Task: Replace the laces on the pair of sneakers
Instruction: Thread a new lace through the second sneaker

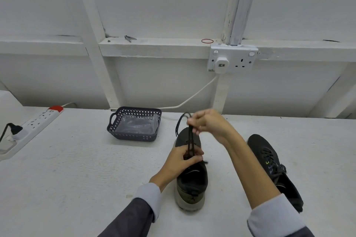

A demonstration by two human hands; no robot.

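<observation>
Sneaker of black mesh (192, 181) near white worktop's (77, 159) front edge.
Right hand (210, 123) pinches thin black lace (190, 138) taut; left hand's (181, 163) curled fingers grip the upper.

Dark basket (134, 137), power strip (41, 119), wall socket (233, 60), nail clipper (130, 38)

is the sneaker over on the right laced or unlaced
Laced. The right sneaker has a dark lace crisscrossed up its front, with loose ends near the ankle opening.
</observation>
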